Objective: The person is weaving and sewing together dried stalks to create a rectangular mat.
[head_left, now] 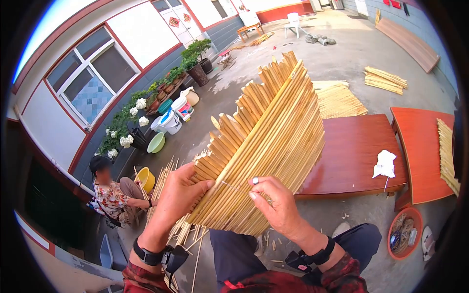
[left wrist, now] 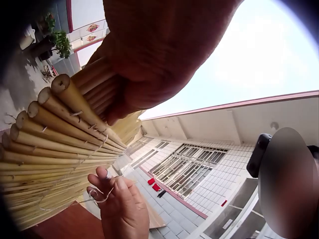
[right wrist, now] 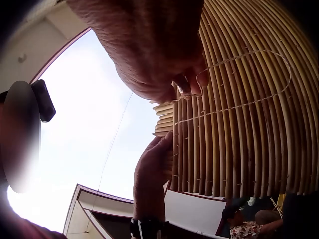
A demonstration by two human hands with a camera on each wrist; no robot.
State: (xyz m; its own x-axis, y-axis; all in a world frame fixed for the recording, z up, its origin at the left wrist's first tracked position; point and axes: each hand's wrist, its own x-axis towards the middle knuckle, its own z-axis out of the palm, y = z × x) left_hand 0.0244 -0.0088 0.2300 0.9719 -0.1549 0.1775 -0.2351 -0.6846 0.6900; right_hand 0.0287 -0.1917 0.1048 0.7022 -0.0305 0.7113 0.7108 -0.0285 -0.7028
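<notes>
A panel of straight, pale stalks (head_left: 278, 146), strung side by side with thread, is held up over the lap. My left hand (head_left: 180, 193) grips its near left edge, thumb across the front and the other fingers mostly hidden behind. Close to the front face, my right hand (head_left: 277, 205), with a ring (head_left: 255, 180) on one finger, pinches a thin pale string (right wrist: 290, 74). From those fingers the string runs in a loose loop across the stalks in the right wrist view. Along the upper left side, the cut stalk ends (left wrist: 61, 83) stand out unevenly.
Beyond the panel are two low red-brown tables (head_left: 351, 146), one with a crumpled white bag (head_left: 384, 164). An orange basket (head_left: 405, 233) of cords stands at right. At left, a person (head_left: 117, 193) sits near loose stalks (head_left: 161, 180) and a yellow bucket (head_left: 145, 179).
</notes>
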